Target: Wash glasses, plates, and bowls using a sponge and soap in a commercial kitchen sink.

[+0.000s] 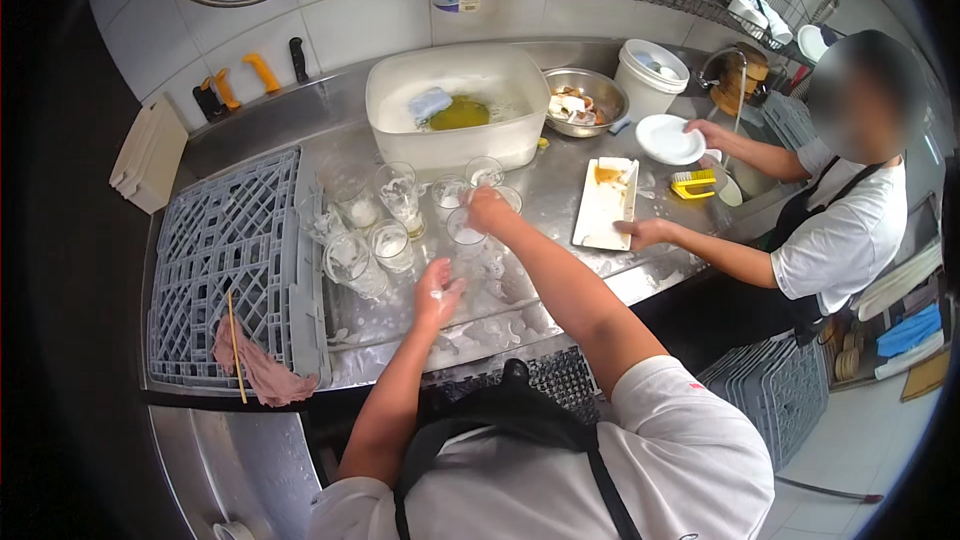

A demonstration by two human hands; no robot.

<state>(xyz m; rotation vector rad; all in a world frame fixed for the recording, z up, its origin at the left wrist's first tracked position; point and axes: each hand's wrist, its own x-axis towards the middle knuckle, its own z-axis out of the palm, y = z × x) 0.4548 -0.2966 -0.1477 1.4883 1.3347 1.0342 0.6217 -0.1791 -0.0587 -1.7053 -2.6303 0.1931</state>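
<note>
My right hand (489,208) is stretched over a group of drinking glasses, its fingers touching or just over their rims; whether it grips one is hidden. Close about it stand a front glass (466,232), a left glass (448,196) and a back glass (484,169), wet with suds. My left hand (437,294) is held above the steel counter (480,300), wet and holding nothing, fingers apart. Left of it, several more soapy glasses crowd together, among them a tall glass (397,191) and a short glass (391,244).
Behind the glasses, a plastic tub (457,146) contains suds and a blue cloth (430,102). Grey dish racks (225,240) bear a pink rag (266,371). A co-worker at right holds a rectangular plate (600,217) and a round plate (670,139) near a yellow brush (693,187).
</note>
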